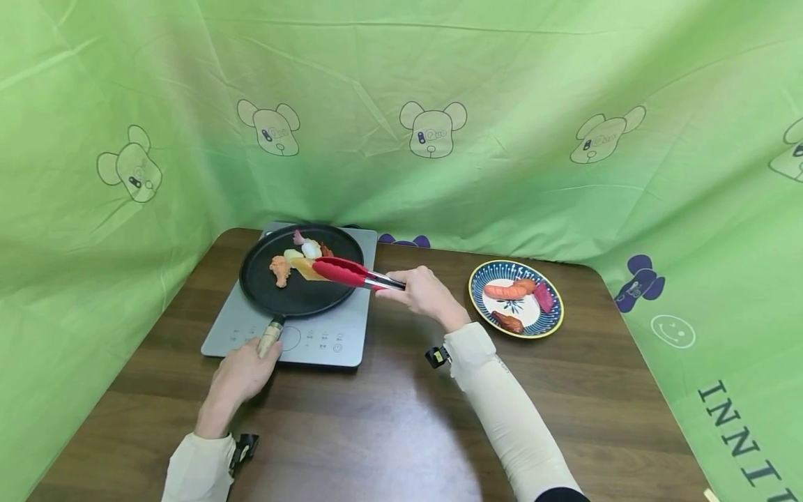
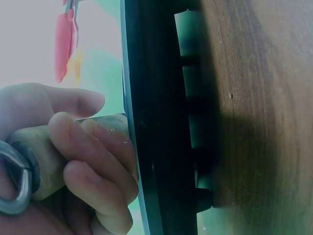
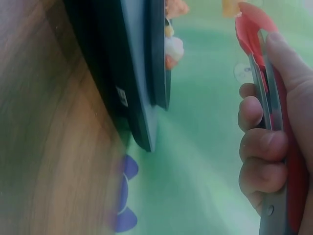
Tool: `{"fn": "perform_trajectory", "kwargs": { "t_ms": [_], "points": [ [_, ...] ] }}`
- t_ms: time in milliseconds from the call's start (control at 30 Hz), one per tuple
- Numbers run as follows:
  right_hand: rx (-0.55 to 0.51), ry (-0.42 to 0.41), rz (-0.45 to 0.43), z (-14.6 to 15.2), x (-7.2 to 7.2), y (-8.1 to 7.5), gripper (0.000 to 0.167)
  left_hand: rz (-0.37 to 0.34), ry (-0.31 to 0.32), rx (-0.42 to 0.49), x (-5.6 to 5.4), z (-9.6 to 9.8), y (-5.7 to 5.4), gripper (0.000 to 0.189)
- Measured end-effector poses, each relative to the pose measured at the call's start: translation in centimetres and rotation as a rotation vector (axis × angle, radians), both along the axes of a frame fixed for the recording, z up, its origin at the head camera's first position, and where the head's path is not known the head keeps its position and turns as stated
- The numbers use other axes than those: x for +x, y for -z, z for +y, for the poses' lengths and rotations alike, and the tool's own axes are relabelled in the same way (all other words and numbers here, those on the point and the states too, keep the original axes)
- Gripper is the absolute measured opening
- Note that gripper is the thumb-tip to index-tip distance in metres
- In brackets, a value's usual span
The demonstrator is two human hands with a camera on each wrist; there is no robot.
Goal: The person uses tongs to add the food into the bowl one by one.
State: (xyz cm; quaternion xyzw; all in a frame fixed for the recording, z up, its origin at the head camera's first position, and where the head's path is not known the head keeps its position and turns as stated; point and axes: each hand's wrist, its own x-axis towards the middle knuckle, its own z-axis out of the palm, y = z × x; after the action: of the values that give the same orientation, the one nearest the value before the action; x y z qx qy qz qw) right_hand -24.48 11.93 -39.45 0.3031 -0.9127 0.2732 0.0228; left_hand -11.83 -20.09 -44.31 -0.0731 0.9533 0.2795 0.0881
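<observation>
My left hand [image 1: 246,371] grips the wooden handle [image 1: 270,339] of a round black frying pan [image 1: 307,300], its fingers curled round it in the left wrist view. In my right hand [image 1: 424,293] is a pair of tongs [image 1: 341,270] with red tips and metal arms, nearly closed. A flat yellow piece of food [image 1: 307,269] is at the tips, over the pan. Around it in the pan are an orange-brown chunk [image 1: 279,270], a white piece with a pink tail [image 1: 310,248], a pale yellow piece [image 1: 291,256] and a reddish piece partly hidden behind the tongs.
The pan sits on a silver induction cooktop [image 1: 339,345] on the wooden table [image 1: 376,432]. To the right stands a blue-patterned plate [image 1: 548,326] with a sausage [image 1: 504,292], a purple-pink piece [image 1: 543,298] and brown pieces. A green curtain [image 1: 351,181] hangs behind the table and along both sides.
</observation>
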Motion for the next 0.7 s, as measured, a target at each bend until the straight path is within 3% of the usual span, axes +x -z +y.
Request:
{"fn": "perform_trajectory", "kwargs": {
  "t_ms": [367,700],
  "points": [
    [0.033,-0.008,0.004,-1.9,-0.2,0.6,0.027,0.008,0.004,0.003,-0.1,-0.1,0.0,0.057],
    [0.063,0.028,-0.057,-3.0,-0.7,1.4,0.032,0.001,0.002,0.009,0.0,-0.1,0.1,0.059]
  ]
}}
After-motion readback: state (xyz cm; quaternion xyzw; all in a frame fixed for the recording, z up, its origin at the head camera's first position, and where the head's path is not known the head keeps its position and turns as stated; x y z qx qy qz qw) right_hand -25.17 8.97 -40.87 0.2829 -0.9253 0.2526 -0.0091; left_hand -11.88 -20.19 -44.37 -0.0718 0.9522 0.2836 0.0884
